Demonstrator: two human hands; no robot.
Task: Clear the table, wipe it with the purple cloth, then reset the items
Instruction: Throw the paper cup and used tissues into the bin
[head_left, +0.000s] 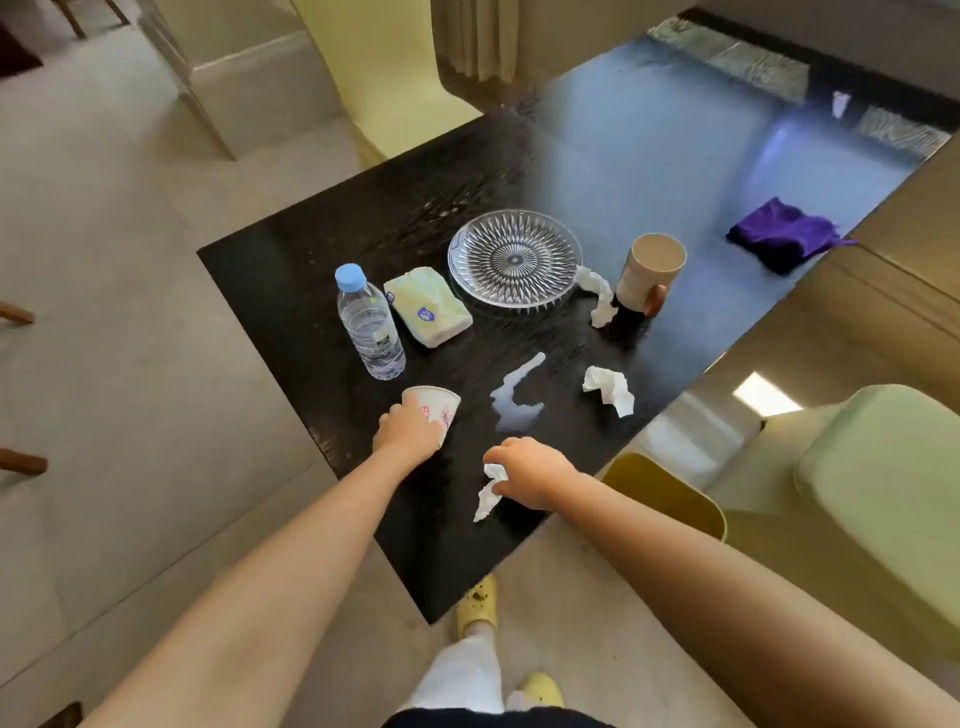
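Head view: both hands work at the near edge of a dark surface (291, 270).
Left hand (408, 434) has its fingers wrapped around a paper cup (436, 408); right hand (530, 470) pinches a crumpled tissue (489, 491) in closed fingers. A spill (514, 397) lies at 12 o'clock from the right hand. The purple cloth (784, 234) sits at 2 o'clock, well apart, beyond the glass plate (514, 257), tan cup (652, 267), water bottle (366, 322) and tissue pack (428, 306).

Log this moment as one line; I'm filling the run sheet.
phase: clearing | left hand: grips paper cup | right hand: holds crumpled tissue | spill: unwiped | purple cloth: untouched, far side
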